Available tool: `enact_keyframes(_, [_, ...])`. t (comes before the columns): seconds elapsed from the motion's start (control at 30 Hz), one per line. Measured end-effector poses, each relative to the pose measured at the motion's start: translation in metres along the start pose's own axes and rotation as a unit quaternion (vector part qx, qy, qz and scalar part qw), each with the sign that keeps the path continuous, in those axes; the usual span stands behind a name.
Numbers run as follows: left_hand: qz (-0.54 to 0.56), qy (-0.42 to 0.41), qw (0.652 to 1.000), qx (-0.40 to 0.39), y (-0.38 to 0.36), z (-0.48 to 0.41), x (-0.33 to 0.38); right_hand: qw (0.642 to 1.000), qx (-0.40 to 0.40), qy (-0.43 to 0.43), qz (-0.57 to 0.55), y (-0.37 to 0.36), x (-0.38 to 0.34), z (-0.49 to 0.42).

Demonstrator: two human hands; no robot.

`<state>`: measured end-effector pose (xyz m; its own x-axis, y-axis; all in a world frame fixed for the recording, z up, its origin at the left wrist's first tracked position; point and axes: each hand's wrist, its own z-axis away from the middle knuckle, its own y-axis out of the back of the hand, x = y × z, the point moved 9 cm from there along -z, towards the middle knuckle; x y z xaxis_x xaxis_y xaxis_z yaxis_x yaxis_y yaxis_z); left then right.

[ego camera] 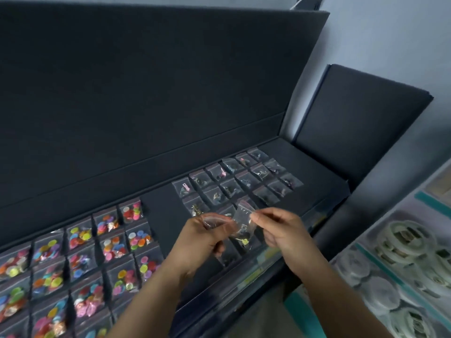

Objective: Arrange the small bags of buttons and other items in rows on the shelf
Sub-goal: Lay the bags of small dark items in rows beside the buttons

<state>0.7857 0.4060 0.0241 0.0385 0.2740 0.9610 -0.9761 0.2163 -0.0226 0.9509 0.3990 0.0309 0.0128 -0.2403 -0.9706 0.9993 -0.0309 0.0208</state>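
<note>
No readable text, yellow labels (253, 275) on shelf (305, 167) front edge blurred

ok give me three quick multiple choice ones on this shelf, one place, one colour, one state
1. Where do the colourful button bags lie?
A) left part of the shelf
B) right part
C) the floor
2. What colour is the shelf lining?
A) white
B) black
C) red
3. What is the right hand doing?
A) lying flat
B) pointing
C) pinching a clear bag
Answers: 1 A, bright buttons fill the rows at left; 2 B, the lining is black throughout; 3 C, it pinches the clear bag above the shelf's front.
</note>
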Motion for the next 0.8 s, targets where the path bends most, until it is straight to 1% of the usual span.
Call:
enact_keyframes(0.1, [-0.003,0.022,1.000,0.016,-0.023,-0.012,-0.003,0.998,-0.039,0.005,0.040,0.024,-0.005,-0.024])
enact_keyframes(0.23, [0.015,0.010,0.997,0.078,-0.037,-0.027,0.002,0.992,-0.107,0.003,0.062,0.040,-0.008,-0.044])
enact_keyframes(0.33, [-0.007,0.002,0.996,0.094,-0.053,-0.035,0.004,0.985,-0.154,-0.008,0.078,0.049,-0.002,-0.055])
enact_keyframes(0.47, [-0.007,-0.006,0.994,0.109,-0.063,-0.039,0.005,0.985,-0.162,-0.033,0.046,0.061,0.009,-0.074])
enact_keyframes(0.6, [0.008,0.009,0.990,0.141,-0.060,-0.044,-0.004,0.981,-0.184,-0.038,0.049,0.060,0.015,-0.087])
enact_keyframes(0.7, [0.004,0.024,0.987,0.159,-0.051,-0.046,-0.009,0.978,-0.184,-0.041,0.086,0.061,0.016,-0.096])
enact_keyframes(0.8, [-0.038,0.030,0.982,0.182,-0.036,-0.046,-0.016,0.975,-0.172,-0.046,0.136,0.064,0.020,-0.103])
